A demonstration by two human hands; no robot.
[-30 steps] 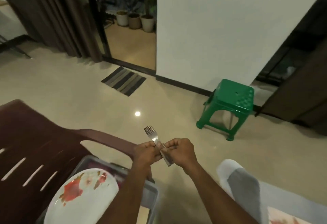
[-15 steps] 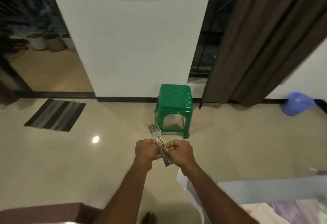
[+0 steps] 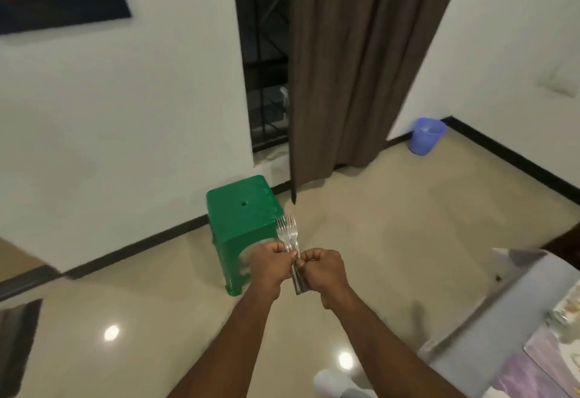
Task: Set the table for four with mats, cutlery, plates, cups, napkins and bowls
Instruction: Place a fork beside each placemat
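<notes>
A bunch of steel forks (image 3: 289,232) stands upright in front of me, tines up and fanned slightly apart, handles showing below my fists. My left hand (image 3: 271,264) pinches the necks from the left. My right hand (image 3: 323,267) grips the handles from the right, and the two hands touch. The table (image 3: 514,300) with its grey cloth enters at the lower right, with a purple mat (image 3: 533,369) on it near the frame edge.
A green plastic stool (image 3: 241,218) stands against the white wall just beyond my hands. A brown curtain (image 3: 354,68) hangs by the barred window. A blue bin (image 3: 426,135) sits in the far corner. Glossy beige floor lies all around.
My view has swung to the right: the chair, plate and doormat have left the frame and the table corner has come in. Both hands keep holding the forks; the tines have spread apart.
</notes>
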